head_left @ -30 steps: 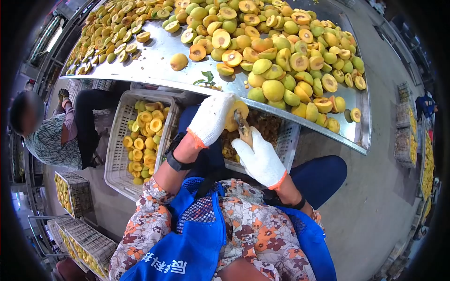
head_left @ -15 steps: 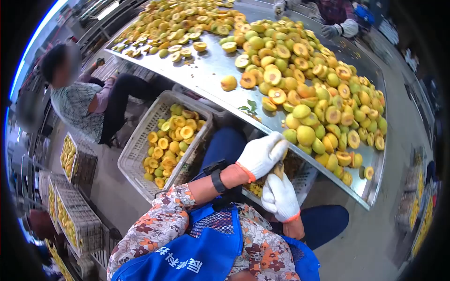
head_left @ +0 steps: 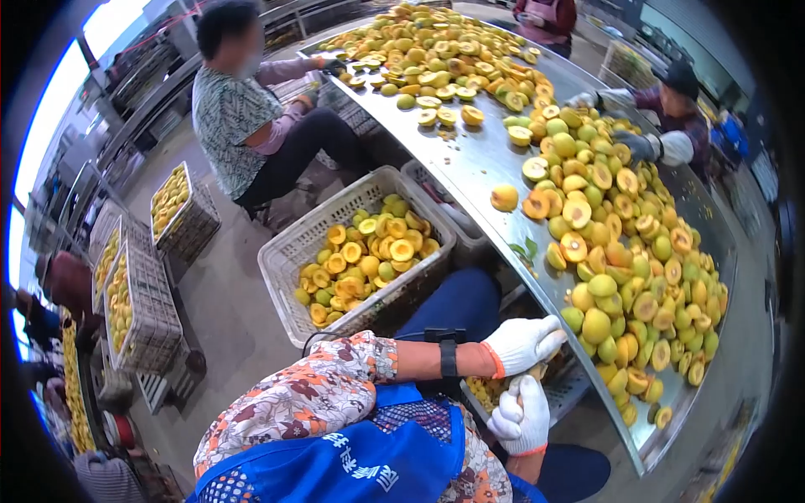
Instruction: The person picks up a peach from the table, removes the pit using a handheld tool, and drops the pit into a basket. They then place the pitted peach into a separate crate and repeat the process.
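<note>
Both of my hands wear white gloves and meet close together above my lap, beside the table's front edge. My left hand point(head_left: 527, 345) has its fingers closed around a yellow-brown piece of fruit point(head_left: 537, 370), which looks like an apricot half and is mostly hidden. Just below it, my right hand point(head_left: 521, 419) is curled shut against the same spot; what it grips is covered by the fingers. Halved apricots point(head_left: 599, 218), many with the pit showing, are heaped on the metal table point(head_left: 470, 180) beyond my hands. Under my hands, a crate point(head_left: 563, 398) shows some small yellow-brown pieces.
At my left stands a white plastic crate point(head_left: 281, 289) of pitted apricot halves. A seated person point(head_left: 239, 117) works farther left; another person point(head_left: 675, 126) in gloves reaches onto the table from across. More filled crates point(head_left: 147, 310) stand on the floor. A green leaf point(head_left: 526, 248) lies near the table edge.
My view has swung left, so the scene sits farther right and more of the co-workers shows. My hands stay together; the right one is still closed below the left.
</note>
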Demonstrator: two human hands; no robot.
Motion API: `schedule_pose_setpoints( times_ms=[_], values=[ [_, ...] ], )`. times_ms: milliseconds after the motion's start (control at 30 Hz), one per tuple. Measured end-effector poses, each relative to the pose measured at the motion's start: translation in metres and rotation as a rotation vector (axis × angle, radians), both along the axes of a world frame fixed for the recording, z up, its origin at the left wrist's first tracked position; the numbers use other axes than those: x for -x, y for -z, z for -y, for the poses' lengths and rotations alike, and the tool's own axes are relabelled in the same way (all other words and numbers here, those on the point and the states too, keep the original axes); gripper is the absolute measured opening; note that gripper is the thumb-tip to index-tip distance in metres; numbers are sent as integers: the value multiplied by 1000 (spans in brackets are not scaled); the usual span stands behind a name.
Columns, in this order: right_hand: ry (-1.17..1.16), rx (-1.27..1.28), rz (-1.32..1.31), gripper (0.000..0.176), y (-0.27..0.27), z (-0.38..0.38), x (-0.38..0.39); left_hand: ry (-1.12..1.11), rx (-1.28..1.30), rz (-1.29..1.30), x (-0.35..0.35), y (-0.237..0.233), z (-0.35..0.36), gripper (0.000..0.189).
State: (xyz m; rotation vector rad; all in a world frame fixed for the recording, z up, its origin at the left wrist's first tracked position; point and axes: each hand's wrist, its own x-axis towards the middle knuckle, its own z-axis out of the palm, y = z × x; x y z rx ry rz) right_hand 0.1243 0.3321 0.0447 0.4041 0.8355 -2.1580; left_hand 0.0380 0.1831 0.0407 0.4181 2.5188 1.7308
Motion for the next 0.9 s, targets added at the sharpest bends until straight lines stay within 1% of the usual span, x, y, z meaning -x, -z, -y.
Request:
schedule_pose_setpoints(
  times_ms=[33,67,133,167,200,267,367,400,467,500,533,567,633,667,700,733,767,800,900],
  values=[
    [1,30,-7,33,5,-2,-1,50,-54,101,2,2,3,29],
    [-12,29,-12,33,4,-4,-1,37,-55,95,1,4,4,29],
    [-69,214,10,35,0,-4,2,98,-304,37,0,14,7,32],
    [-80,266,-21,36,2,-3,2,161,-432,144,2,16,9,35],
    [-87,262,-21,36,2,-2,3,155,-436,141,4,18,9,35],
    [-45,287,7,31,1,-1,4,194,-512,224,7,22,8,37],
    [-51,327,-10,32,2,-1,5,317,-573,166,18,31,10,37],
    [-46,321,-3,32,3,-1,6,320,-581,174,22,20,17,37],
    [-78,485,101,32,9,-2,7,660,-424,262,39,3,33,35],
    [-119,481,57,32,10,-1,9,723,-419,182,46,5,32,33],
    [-121,510,84,31,10,0,10,764,-435,272,51,6,34,31],
    [-149,529,37,30,11,1,13,740,-496,235,52,11,32,31],
    [-149,460,-31,26,2,4,18,600,-581,363,43,14,32,34],
    [-149,425,-47,25,-1,6,19,553,-638,218,41,12,30,35],
    [-155,391,-53,26,-4,8,19,517,-648,257,37,8,32,35],
    [-168,362,-63,27,-5,10,20,544,-654,309,37,2,37,35],
    [-163,351,-62,26,-5,12,20,574,-637,296,41,3,39,40],
    [-165,340,-66,26,-5,14,19,600,-620,274,42,3,41,44],
    [-156,318,-74,25,-12,14,23,589,-590,177,50,6,38,46]
  ],
)
